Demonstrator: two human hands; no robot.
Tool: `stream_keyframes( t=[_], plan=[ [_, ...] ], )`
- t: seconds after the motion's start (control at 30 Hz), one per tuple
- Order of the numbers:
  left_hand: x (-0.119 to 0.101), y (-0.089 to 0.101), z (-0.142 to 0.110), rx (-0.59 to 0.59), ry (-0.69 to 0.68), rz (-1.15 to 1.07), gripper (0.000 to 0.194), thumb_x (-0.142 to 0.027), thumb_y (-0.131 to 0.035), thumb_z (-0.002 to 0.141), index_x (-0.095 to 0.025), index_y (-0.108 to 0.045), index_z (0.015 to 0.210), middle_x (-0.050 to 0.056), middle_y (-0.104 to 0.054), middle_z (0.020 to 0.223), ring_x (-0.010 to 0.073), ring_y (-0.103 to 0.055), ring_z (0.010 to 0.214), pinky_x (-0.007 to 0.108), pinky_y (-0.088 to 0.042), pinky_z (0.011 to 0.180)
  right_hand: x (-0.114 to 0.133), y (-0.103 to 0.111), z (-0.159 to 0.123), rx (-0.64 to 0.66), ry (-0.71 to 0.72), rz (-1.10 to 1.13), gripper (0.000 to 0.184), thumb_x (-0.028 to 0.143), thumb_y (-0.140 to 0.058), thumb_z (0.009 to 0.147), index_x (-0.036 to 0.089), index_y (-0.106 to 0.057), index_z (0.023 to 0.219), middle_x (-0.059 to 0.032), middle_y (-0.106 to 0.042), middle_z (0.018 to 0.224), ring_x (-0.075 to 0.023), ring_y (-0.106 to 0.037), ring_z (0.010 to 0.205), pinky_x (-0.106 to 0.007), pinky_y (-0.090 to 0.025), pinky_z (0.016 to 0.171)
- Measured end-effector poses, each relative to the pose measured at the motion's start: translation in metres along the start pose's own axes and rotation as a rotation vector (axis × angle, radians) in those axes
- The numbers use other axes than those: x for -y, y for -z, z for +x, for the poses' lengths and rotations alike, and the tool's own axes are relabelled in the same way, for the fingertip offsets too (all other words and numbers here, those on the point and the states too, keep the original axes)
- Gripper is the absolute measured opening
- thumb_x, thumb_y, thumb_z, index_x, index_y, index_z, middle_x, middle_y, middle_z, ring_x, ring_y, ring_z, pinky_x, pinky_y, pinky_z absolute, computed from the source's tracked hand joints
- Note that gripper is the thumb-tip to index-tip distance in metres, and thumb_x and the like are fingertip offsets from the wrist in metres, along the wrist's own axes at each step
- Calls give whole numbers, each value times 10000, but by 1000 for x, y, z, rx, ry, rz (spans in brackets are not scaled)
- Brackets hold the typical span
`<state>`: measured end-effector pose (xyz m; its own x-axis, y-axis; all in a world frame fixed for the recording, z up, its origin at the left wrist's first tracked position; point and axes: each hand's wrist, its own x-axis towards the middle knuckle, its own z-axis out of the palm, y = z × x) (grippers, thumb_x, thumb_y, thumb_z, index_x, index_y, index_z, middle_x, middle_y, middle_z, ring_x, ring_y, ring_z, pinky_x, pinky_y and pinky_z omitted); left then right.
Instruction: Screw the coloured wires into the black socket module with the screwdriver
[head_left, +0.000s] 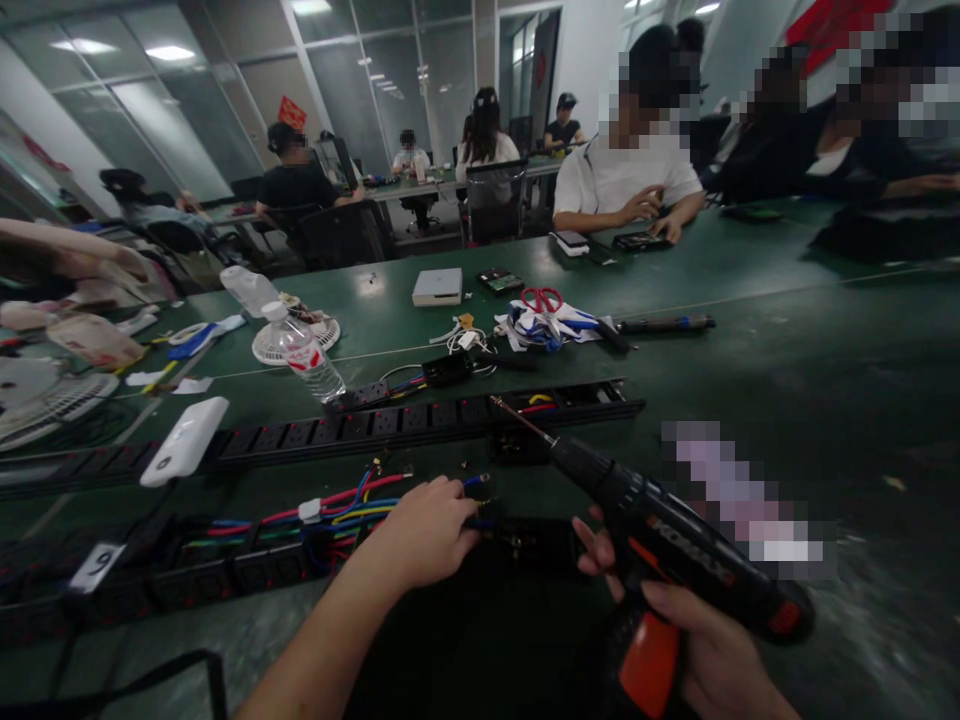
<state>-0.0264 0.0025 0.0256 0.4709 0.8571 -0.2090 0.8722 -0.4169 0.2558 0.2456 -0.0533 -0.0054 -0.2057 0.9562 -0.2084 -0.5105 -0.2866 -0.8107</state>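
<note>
A black and orange cordless drill [667, 525] is in my right hand [709, 630], whose fingers wrap round its grip. Its long thin bit points up and left over the power strip [420, 418], a black rail with a row of sockets. My left hand [431, 530] is closed, fingertips curled down at the loose ends of coloured wires [352, 512]; what they pinch is hidden. Those wires run out of an opened black socket housing [277, 568] on the left. Just right of my left fingers lies a dark part [536, 542] with brass-coloured bits, partly in shadow.
A white box-shaped device [184, 440] rests across the strip. Behind stand a water bottle [307, 355], red-handled scissors [541, 300] on a crumpled bundle, and a small grey box [437, 287]. Across the green table [787, 350] a person in a white shirt [626, 190] handles small parts.
</note>
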Motion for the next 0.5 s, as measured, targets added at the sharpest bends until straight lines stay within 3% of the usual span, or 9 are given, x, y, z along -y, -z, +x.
stream_keyframes(
  t=[0.17,0.5],
  plan=[
    [-1,-3,2,43,53,10,216,-247,-525,898,-189,-699,1011,135,-678,1085,297,-656,978,414,-518,842,-10,-3,6,15,-35,30,518,346,-812,678,262,-721,1180,-82,-736,1042,-309,-639,1095,-483,-433,1071],
    [13,3,8,133,68,-56,165,-274,-558,888,-225,-710,932,97,-740,920,288,-713,880,368,-516,754,-17,5,15,66,56,-31,472,285,-685,771,225,-683,1239,-97,-720,1067,-298,-602,1158,-453,-474,1038]
  ],
)
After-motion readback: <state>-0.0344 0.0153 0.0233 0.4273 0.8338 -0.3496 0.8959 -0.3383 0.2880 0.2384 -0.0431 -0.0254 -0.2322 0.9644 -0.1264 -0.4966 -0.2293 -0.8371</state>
